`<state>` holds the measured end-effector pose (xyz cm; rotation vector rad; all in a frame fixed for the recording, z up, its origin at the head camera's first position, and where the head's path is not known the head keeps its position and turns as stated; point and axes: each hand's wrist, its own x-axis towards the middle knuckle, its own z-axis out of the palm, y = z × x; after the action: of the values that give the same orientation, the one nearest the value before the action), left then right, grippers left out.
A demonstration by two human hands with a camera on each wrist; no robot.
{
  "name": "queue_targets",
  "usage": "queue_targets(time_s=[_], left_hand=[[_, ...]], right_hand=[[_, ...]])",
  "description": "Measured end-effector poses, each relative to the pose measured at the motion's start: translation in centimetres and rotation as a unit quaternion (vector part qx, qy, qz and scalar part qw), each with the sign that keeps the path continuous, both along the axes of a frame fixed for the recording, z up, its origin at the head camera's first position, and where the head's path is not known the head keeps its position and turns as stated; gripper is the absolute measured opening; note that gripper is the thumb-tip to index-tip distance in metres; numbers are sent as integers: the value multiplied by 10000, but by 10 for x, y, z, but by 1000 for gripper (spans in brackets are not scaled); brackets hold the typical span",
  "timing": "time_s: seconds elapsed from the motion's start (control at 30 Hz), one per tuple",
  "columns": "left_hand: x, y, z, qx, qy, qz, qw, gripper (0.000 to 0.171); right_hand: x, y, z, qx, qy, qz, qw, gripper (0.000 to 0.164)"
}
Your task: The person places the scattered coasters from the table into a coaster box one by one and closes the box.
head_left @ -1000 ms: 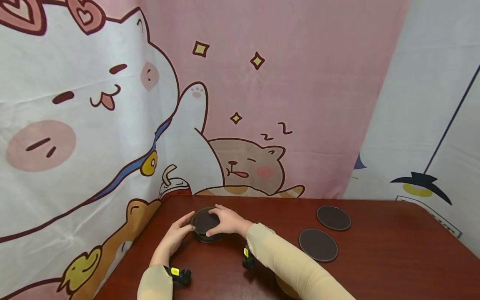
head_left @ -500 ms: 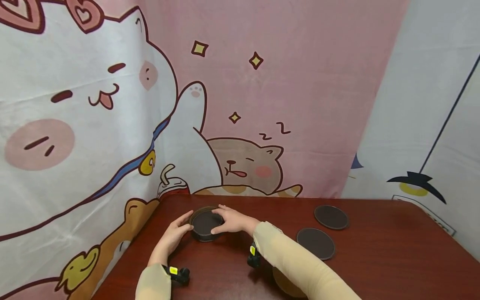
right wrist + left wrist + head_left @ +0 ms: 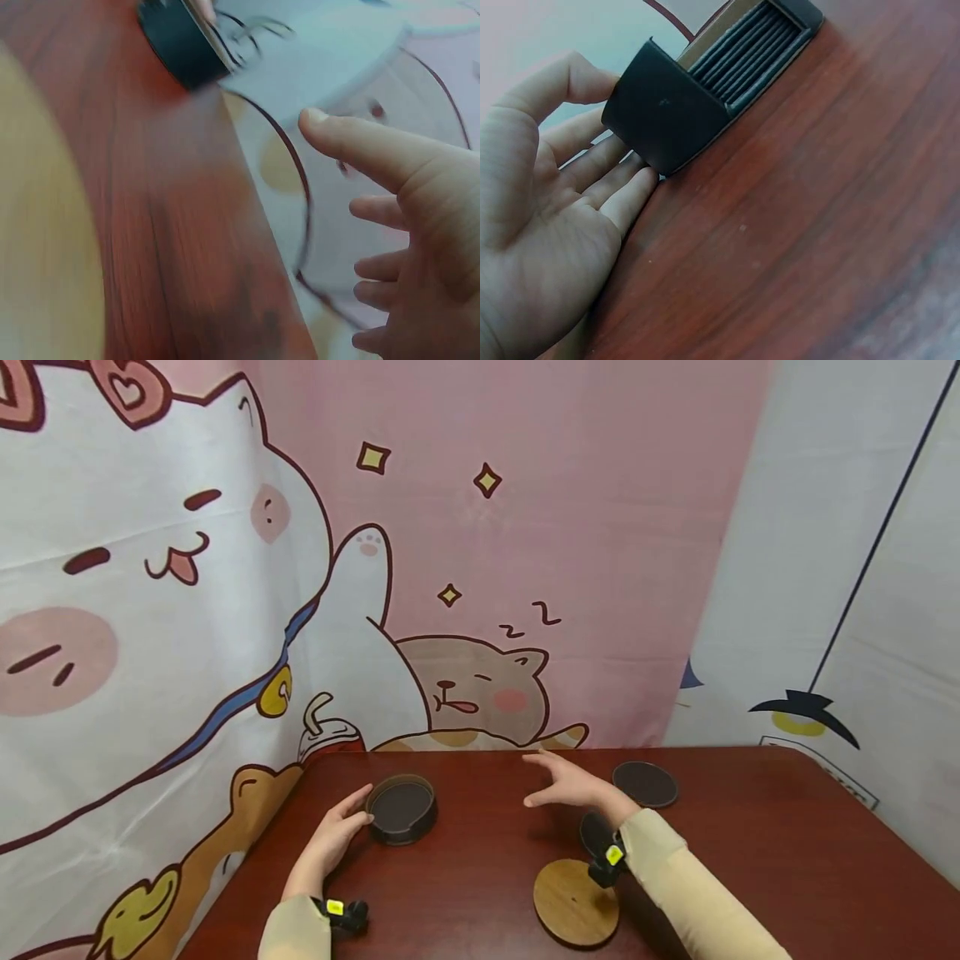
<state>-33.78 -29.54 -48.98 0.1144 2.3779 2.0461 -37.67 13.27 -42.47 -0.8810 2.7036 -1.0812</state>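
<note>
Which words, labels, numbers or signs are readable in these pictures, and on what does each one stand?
"Z": on the printed backdrop, above the sleeping animal.
"Z": smaller, beside it, to the lower left.
Yellow labels at both wrists: too small to read.
Lettering at the backdrop's lower right: partly hidden, unreadable.
Mark on the black holder: too small.

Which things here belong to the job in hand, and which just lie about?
Probably in the job:
round black coaster holder, touched by the left hand
coasters stacked inside
far loose coaster, near loose coaster

Probably just lying about:
round wooden disc
</note>
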Motion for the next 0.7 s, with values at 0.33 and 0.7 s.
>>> queue_targets(time_s=[0.33,0.7], left_hand=[[0,0,4,15,-63,-51,10000,65],[3,1,4,-90,-149,-60,9998,64]], right_hand=[[12,111,-17,-182,-36,-1115,9936,90],[10,151,-33,-178,51,-1715,9850,91]])
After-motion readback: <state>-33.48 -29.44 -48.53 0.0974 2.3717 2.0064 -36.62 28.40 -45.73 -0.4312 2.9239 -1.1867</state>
